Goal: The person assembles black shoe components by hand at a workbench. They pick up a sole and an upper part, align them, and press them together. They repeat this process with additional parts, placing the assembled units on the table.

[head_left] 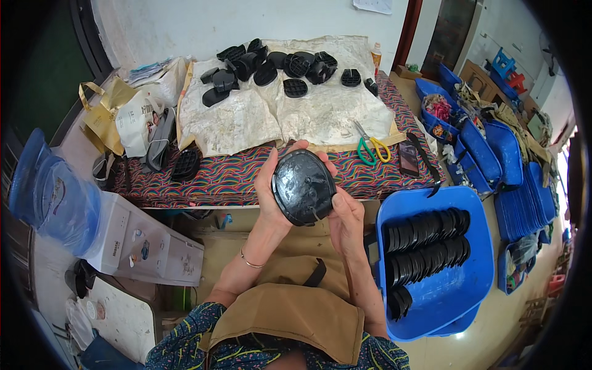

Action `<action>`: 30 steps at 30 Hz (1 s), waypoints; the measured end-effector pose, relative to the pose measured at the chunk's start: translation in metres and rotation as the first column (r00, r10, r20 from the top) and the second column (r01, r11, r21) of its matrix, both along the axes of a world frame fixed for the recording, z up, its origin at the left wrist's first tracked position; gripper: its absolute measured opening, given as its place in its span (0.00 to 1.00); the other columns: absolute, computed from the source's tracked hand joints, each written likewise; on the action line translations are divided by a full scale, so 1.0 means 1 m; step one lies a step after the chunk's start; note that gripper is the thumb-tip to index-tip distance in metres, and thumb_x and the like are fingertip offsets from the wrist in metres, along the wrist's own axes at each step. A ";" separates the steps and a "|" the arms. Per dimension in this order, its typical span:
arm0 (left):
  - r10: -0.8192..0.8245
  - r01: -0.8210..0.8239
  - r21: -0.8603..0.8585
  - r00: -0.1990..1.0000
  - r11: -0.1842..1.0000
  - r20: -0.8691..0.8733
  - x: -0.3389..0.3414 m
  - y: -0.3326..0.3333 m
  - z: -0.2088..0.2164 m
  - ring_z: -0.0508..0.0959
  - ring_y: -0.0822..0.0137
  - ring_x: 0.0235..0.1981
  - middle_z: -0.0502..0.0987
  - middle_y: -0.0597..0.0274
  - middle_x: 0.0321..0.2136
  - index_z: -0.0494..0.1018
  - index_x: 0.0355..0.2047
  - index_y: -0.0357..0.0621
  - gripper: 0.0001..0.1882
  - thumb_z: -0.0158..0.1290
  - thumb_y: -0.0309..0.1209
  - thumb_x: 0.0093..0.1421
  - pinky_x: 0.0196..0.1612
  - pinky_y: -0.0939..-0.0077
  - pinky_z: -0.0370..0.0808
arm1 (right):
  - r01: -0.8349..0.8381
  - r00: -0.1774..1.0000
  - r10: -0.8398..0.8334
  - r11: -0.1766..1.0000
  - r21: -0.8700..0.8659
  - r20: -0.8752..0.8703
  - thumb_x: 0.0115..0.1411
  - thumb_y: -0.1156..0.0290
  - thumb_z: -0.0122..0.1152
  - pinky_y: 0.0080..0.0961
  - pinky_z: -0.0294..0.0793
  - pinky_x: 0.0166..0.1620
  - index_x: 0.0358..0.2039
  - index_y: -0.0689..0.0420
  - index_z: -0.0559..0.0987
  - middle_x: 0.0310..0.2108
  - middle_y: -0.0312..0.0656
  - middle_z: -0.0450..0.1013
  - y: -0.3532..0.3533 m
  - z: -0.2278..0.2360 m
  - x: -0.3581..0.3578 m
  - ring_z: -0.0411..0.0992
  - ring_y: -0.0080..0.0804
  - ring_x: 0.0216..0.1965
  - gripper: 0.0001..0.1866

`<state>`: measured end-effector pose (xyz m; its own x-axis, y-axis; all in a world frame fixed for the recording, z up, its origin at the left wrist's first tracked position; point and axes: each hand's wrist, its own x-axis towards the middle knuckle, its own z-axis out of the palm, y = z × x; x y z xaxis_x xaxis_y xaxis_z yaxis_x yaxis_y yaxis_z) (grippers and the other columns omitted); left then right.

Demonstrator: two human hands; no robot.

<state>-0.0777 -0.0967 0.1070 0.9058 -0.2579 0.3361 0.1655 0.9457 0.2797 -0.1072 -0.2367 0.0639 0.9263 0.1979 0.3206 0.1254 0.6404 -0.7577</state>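
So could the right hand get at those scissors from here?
Probably yes: the scissors lie ahead of the right hand, with nothing visible between. It would likely let go of the black piece first.

the disc (302,188) is black, the tub (441,302) blue, the tablecloth (231,179) striped in multicoloured waves.

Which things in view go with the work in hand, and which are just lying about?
Apparently in the work:
- black piece, in the left hand and right hand
- similar loose pieces on the sheet
- blue tub with lined-up pieces

Apparently lying about:
- phone
- gold bag
- water dispenser

Unsure: scissors, unused now.
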 end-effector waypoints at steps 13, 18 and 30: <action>-0.199 0.162 -0.348 0.977 0.923 -0.072 0.020 0.005 -0.014 0.74 0.48 0.52 0.73 0.45 0.50 0.72 0.54 0.43 0.25 0.43 0.50 0.70 0.59 0.51 0.72 | 0.097 0.993 -0.075 0.954 -0.284 0.087 0.64 0.70 0.59 0.23 0.73 0.40 0.48 0.70 0.78 0.38 0.42 0.78 -0.008 0.007 -0.006 0.74 0.24 0.35 0.16; -0.166 0.141 -0.319 0.985 0.937 -0.052 0.020 0.011 -0.014 0.75 0.48 0.51 0.73 0.44 0.48 0.71 0.56 0.43 0.27 0.41 0.52 0.70 0.59 0.52 0.72 | 0.310 0.940 -0.214 0.858 -0.409 0.264 0.66 0.70 0.58 0.21 0.67 0.33 0.30 0.65 0.78 0.26 0.37 0.74 0.002 0.008 -0.010 0.68 0.21 0.27 0.11; 0.037 -0.059 0.152 0.989 0.987 0.145 0.013 0.025 0.000 0.78 0.45 0.44 0.75 0.38 0.45 0.59 0.66 0.40 0.40 0.29 0.62 0.69 0.49 0.53 0.76 | 0.397 0.912 -0.402 0.817 -0.417 0.081 0.67 0.67 0.56 0.18 0.62 0.29 0.29 0.61 0.77 0.24 0.30 0.69 -0.020 0.019 0.012 0.64 0.16 0.27 0.12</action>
